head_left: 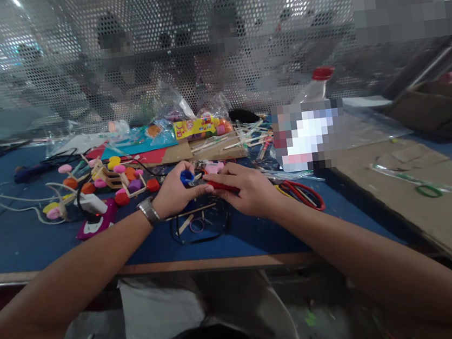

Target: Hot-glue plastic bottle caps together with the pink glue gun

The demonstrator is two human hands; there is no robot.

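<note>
Over the middle of the blue table, my left hand (176,190), with a metal watch (148,211) on its wrist, is closed around a small blue round piece with a hollow-looking end (187,178). My right hand (248,188) grips a red elongated thing (224,184); its kind cannot be made out. The fingertips of both hands almost meet, and what lies between them is partly hidden. Just beyond them is a small pink piece (214,167). Under the hands lie a looped black cord (207,240) and loose wooden sticks (185,225).
Left of my hands stands a stick model with colourful round pieces (118,173), near a purple power strip (98,221) with a white plug. Red-handled scissors or pliers (304,196) lie at right. Cardboard (411,186), a clear bottle (315,91) and plastic packets (200,127) lie farther out.
</note>
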